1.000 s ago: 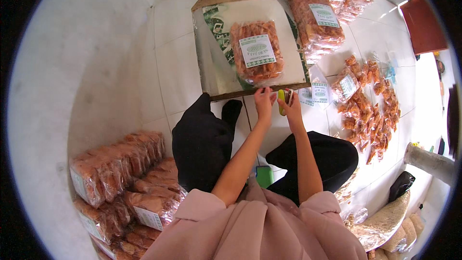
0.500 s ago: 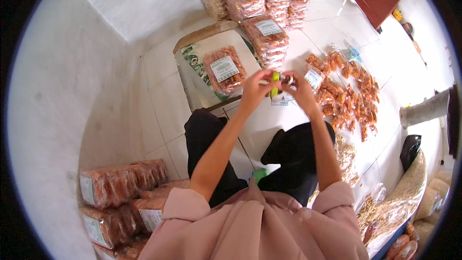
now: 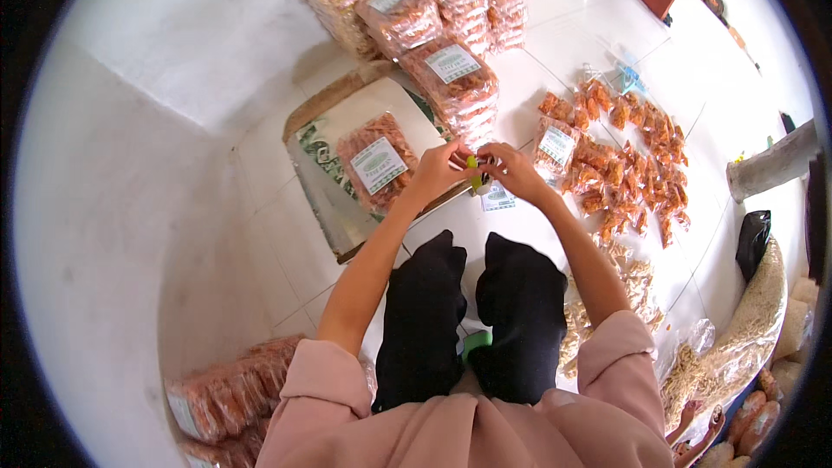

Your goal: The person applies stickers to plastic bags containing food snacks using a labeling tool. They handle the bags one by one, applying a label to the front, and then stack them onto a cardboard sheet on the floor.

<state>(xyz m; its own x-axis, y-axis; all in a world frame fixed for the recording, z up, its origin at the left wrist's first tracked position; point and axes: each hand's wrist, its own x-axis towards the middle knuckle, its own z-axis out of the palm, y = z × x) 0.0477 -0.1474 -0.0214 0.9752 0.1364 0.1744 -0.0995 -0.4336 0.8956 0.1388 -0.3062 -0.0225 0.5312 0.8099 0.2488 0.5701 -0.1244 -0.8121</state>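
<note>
My left hand [image 3: 442,169] and my right hand [image 3: 507,169] meet around a small yellow-green and dark tool [image 3: 475,175], apparently a stapler, their fingers partly hiding it. Both are closed on it, above the near right corner of a cardboard-edged board [image 3: 334,221]. On that board lies a labelled clear bag of orange-brown snacks [image 3: 377,165]. Loose printed labels [image 3: 498,201] lie on the floor just below my hands.
Tall stacks of bagged snacks [image 3: 420,13] stand behind. Small snack packets [image 3: 637,156] spread to the right, pale snacks [image 3: 628,290] nearer. More bags [image 3: 234,390] lie lower left. A grey post [image 3: 771,160] is right. Another person's hands [image 3: 693,429] show at the lower right edge.
My hands have come together on the tool and lifted it slightly. My knees have drawn closer together. The view has shifted, taking in more of the back stacks.
</note>
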